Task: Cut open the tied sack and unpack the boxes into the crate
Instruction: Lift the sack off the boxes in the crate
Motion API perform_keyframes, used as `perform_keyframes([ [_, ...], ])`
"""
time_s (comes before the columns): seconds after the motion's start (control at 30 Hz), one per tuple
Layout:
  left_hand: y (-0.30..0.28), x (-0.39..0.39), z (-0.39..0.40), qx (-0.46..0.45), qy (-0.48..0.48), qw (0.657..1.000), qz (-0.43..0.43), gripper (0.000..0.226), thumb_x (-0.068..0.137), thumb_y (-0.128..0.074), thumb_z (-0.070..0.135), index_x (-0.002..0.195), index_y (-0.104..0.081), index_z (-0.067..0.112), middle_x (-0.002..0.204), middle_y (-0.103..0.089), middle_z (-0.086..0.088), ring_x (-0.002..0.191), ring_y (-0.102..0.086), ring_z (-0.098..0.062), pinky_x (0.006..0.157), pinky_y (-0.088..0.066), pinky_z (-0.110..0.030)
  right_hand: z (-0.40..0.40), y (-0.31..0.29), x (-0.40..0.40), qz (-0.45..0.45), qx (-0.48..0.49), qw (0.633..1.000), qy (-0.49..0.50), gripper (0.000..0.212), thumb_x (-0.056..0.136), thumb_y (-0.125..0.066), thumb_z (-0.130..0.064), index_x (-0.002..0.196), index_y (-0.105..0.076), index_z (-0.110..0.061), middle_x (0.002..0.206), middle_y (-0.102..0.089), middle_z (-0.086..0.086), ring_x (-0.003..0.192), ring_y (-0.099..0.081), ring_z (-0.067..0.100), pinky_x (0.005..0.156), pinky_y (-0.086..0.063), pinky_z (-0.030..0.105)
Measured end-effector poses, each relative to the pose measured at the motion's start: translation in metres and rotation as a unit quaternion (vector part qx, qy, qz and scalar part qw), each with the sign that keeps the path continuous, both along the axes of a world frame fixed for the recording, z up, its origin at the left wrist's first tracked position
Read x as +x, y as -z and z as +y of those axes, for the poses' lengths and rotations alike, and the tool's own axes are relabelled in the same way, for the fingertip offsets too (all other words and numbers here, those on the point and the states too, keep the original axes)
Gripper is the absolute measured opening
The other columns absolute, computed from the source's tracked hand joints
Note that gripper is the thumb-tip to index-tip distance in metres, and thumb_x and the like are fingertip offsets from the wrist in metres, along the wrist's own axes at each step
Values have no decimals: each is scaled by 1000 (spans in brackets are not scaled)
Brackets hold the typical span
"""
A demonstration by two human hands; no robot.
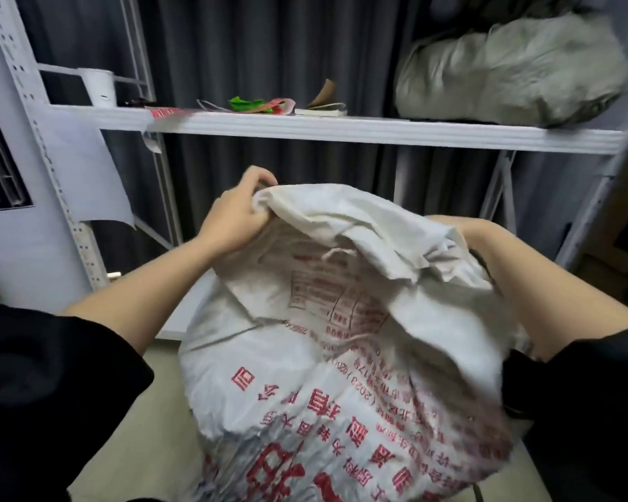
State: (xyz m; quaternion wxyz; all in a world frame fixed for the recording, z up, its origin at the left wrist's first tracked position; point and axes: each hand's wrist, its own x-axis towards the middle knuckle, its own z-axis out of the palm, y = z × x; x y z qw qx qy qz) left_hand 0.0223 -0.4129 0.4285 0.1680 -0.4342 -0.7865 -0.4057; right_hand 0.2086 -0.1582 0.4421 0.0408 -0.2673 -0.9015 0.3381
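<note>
A white woven sack (327,375) printed with red characters stands upright in the near centre, in front of a white metal shelf (341,130). The left hand (238,211) grips the bunched top edge of the sack at its far left, fingers curled round the cloth. The right hand (461,230) is at the sack's far right, mostly hidden by folds, so its grip cannot be told. A loose string (336,253) lies across the crumpled mouth. A grey bundle (512,70) rests on the shelf's right end.
</note>
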Motion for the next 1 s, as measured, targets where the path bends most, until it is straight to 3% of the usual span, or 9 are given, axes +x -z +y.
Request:
perform_keyframes([
  [0.13, -18, -19, 4, -37, -17, 993, -115, 21, 79, -38, 27, 77, -56, 17, 91, -65, -9, 85, -57, -23, 81, -49, -43, 4, -16, 2, 310, 41, 943, 114, 22, 81, -51, -46, 86, -62, -27, 83, -71, -2, 70, -64, 17, 73, -54, 38],
  [0.27, -23, -20, 19, -32, -67, 966, -249, 32, 95, -38, 21, 75, -56, 5, 80, -57, -14, 71, -50, -21, 60, -40, -28, -62, -26, 16, 502, 160, 849, -32, 21, 90, -49, -36, 95, -62, -21, 84, -66, -7, 80, -65, 10, 83, -51, 42],
  [0.37, -24, -17, 22, -29, -101, 941, -321, 27, 96, -40, 20, 87, -56, 1, 83, -57, -13, 69, -53, -21, 59, -40, -27, -107, -17, 23, 412, 331, 832, -170, 51, 82, -56, -51, 120, -57, -17, 107, -63, -2, 100, -60, 17, 87, -46, 37],
  [0.47, -26, -14, 23, -21, -82, 926, -367, 33, 99, -37, 19, 69, -49, 9, 75, -56, -8, 65, -51, -20, 56, -39, -25, -121, 11, 10, 216, 404, 883, -97, 98, 64, -55, -73, 144, -31, -21, 133, -48, -1, 124, -46, 21, 103, -34, 43],
  [0.63, -27, 0, 4, -114, 14, 912, -394, 27, 95, -47, 26, 71, -51, 17, 47, -59, 2, 57, -53, -15, 52, -43, -25, -96, 19, -6, 158, 423, 892, 25, 42, 85, -54, -39, 121, -46, -19, 119, -49, 6, 103, -57, 32, 74, -40, 36],
  [0.73, -27, 0, -13, -229, 101, 864, -437, 21, 82, -57, 30, 74, -58, 11, 60, -63, -5, 59, -58, -19, 62, -47, -27, -60, -5, -2, 205, 320, 918, 114, 28, 88, -47, -26, 113, -60, -22, 122, -51, 7, 105, -56, 32, 76, -38, 33],
  [0.8, -26, -7, -14, -241, 84, 889, -379, 38, 77, -66, 42, 94, -68, 8, 91, -72, -10, 80, -67, -22, 79, -52, -35, -38, -19, -3, 214, 212, 939, 164, 31, 88, -43, -20, 111, -64, -23, 121, -60, 10, 109, -56, 35, 84, -42, 35],
  [0.9, -14, -8, -4, -92, -94, 986, -104, 59, 83, -59, 54, 126, -53, 14, 120, -60, -10, 103, -60, -26, 92, -46, -42, -22, -24, -11, 177, 174, 946, 208, 40, 89, -37, -15, 122, -58, -15, 127, -58, 17, 117, -52, 38, 92, -40, 36],
  [1.0, 4, 14, -2, 51, -35, 962, 266, 49, 80, -54, 44, 119, -51, 13, 117, -55, -14, 104, -55, -28, 87, -44, -42, -10, -22, -14, 176, 174, 932, 264, 40, 89, -35, -16, 124, -54, -10, 129, -56, 18, 117, -50, 40, 88, -39, 36],
])
